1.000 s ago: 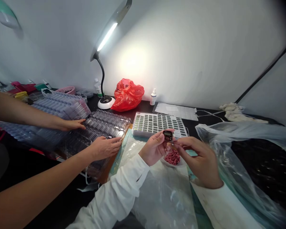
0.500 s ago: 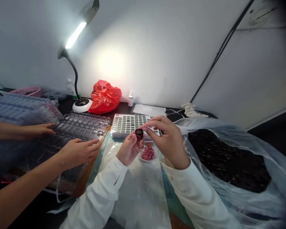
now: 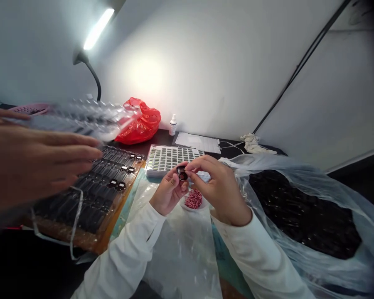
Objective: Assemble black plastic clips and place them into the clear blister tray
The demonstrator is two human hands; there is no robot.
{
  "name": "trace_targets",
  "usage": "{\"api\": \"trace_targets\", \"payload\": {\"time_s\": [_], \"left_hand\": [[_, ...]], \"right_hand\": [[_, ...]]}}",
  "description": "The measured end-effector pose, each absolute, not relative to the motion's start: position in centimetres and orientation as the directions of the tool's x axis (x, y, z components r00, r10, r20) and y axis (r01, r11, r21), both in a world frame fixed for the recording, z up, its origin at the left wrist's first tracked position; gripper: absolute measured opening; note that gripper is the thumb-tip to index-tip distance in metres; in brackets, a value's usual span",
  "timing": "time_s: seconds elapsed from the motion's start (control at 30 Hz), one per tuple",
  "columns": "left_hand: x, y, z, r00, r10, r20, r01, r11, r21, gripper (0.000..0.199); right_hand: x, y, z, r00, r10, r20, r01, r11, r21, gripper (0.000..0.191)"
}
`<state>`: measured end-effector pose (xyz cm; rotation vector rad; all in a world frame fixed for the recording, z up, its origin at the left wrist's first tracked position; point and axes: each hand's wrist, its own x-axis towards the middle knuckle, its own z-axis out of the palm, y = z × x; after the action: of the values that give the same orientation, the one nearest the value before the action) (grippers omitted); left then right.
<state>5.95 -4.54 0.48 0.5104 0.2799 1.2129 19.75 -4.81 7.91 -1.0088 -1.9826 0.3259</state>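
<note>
My left hand [image 3: 170,193] and my right hand [image 3: 220,189] meet above a small white dish [image 3: 193,203] of pink-red pieces. A small black module [image 3: 182,173] sits in my left fingers, with my right thumb and forefinger pinched against it. Its finer details are hidden by my fingers. To the left, a co-worker's blurred hand [image 3: 34,160] passes over a dark-filled blister tray [image 3: 102,182] on a wooden board, and a clear plastic blister tray [image 3: 87,120] is lifted above it.
Behind my hands lies a white grid tray [image 3: 171,160] of dark items. Farther back stand a red plastic bag [image 3: 140,122], a small white bottle [image 3: 173,125] and papers [image 3: 197,142]. A clear bag of dark items [image 3: 302,211] fills the right side.
The co-worker's hands have lifted a clear blister tray up off the stack, uncovering the dark-filled tray beneath. My hands remain together on the black module.
</note>
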Motion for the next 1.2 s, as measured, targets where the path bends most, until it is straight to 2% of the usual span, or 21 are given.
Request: {"api": "trace_targets", "payload": {"time_s": [0.3, 0.47, 0.77, 1.2], "left_hand": [[6.02, -4.65, 0.68, 0.335, 0.940, 0.063, -0.815, 0.255, 0.520, 0.052], [5.97, -4.74, 0.75, 0.328, 0.944, 0.041, -0.801, 0.255, 0.541, 0.056], [5.92, -4.80, 0.60, 0.367, 0.927, 0.079, -0.795, 0.269, 0.544, 0.047], [5.96, -4.84, 0.58, 0.356, 0.933, 0.058, -0.782, 0.263, 0.565, 0.049]], "right_hand": [[19.93, -5.08, 8.17, -0.312, 0.758, 0.573, 0.562, 0.634, -0.532, 0.008], [20.10, -5.24, 8.29, -0.309, 0.748, 0.587, 0.626, 0.625, -0.467, 0.010], [20.06, -5.49, 8.50, -0.291, 0.725, 0.624, 0.661, 0.624, -0.416, 0.009], [20.07, -5.44, 8.44, -0.310, 0.703, 0.640, 0.692, 0.628, -0.356, 0.014]]}}
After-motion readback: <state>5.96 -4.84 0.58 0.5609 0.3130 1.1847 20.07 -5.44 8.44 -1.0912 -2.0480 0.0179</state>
